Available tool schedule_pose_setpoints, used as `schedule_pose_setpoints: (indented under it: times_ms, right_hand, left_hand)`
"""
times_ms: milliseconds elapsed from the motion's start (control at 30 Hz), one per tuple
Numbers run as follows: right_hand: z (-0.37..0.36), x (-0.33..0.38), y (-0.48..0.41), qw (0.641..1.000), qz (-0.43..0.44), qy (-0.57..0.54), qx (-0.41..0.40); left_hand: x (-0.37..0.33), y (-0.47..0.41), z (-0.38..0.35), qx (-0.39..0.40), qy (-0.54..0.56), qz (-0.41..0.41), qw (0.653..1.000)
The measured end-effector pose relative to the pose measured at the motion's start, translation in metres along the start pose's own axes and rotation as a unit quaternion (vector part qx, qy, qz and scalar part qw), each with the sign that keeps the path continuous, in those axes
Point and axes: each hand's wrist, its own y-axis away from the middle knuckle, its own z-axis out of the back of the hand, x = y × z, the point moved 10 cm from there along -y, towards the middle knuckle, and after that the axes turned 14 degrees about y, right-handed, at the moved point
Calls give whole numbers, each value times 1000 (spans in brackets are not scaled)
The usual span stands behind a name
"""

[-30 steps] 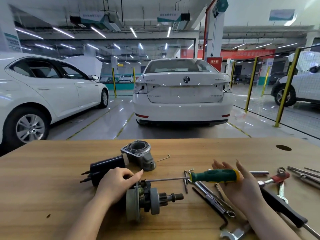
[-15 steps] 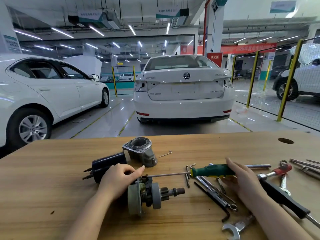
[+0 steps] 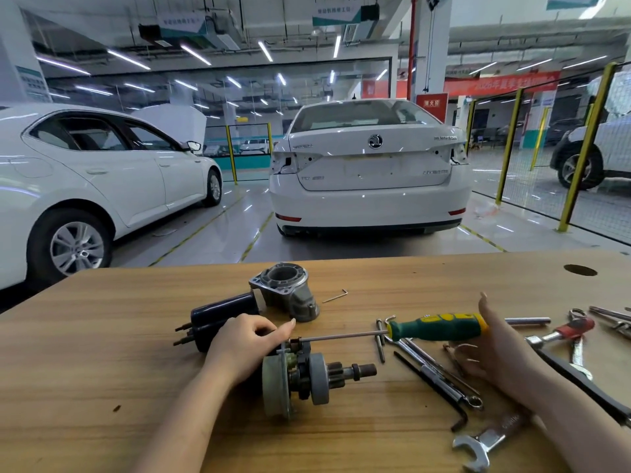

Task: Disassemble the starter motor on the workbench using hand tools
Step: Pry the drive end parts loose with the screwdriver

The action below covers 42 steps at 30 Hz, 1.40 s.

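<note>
Left hand (image 3: 244, 349) gripped the starter motor (image 3: 275, 387); right hand (image 3: 502, 349), fingers straight, pressed the screwdriver (image 3: 437, 326) handle at the motor's two o'clock.

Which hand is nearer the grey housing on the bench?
Left. The left hand holds the starter motor just in front of the grey housing; the right hand is off to the right, at the end of the screwdriver.

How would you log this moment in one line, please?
phase: starter motor disassembly | left hand: on starter motor | right hand: open palm against screwdriver handle | tip: at motor
</note>
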Motion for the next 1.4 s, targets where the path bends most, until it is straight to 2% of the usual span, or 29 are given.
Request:
schedule_pose_setpoints:
  times_ms: [100, 200, 300, 367, 433, 500, 600, 733, 800, 867, 933, 1033, 1133, 1233, 1333, 1400]
  right_hand:
    - [6, 11, 2, 991, 73, 102, -40]
    - [12, 14, 4, 983, 117, 118, -81]
    - [10, 19, 6, 982, 150, 70, -85]
    - [9, 23, 7, 983, 171, -1, -71]
    - [7, 27, 8, 979, 180, -90, -34]
    - [2, 32, 10, 974, 184, -127, 18]
    - [-6, 32, 12, 974, 161, -142, 67]
    - [-9, 23, 11, 976, 108, -176, 68]
    - [-8, 17, 10, 987, 80, -131, 49]
    - [5, 11, 7, 997, 64, 25, -23]
    - [16, 14, 8, 980, 80, 157, -89]
    - [17, 30, 14, 952, 162, 219, -140]
    - [20, 36, 16, 955, 204, 150, -155]
    - [22, 33, 14, 971, 196, 33, -136]
    - [10, 30, 11, 976, 170, -125, -45]
    - [1, 26, 9, 960, 137, -242, 17]
  left_hand:
    - [0, 0, 0, 2, 2, -1, 1000]
    - [0, 0, -1, 3, 1, -1, 1000]
    - [-1, 1, 0, 2, 0, -2, 1000]
    - [-1, 1, 0, 1, 0, -3, 1000]
    - [0, 1, -1, 3, 2, -2, 1000]
    - [0, 0, -1, 3, 2, -2, 1000]
    - [0, 0, -1, -1, 0, -3, 1000]
    - [0, 0, 0, -1, 4, -2, 1000]
    - [0, 0, 0, -1, 2, -1, 1000]
    - [-1, 0, 0, -3, 0, -2, 1000]
    - [-2, 0, 0, -3, 0, -3, 1000]
    - [-3, 2, 0, -3, -1, -5, 1000]
    - [-4, 2, 0, -3, -4, -6, 1000]
    - [-4, 2, -1, 0, -5, -5, 1000]
    - [-4, 2, -1, 2, -2, -1, 1000]
    - [-5, 2, -1, 0, -2, -1, 1000]
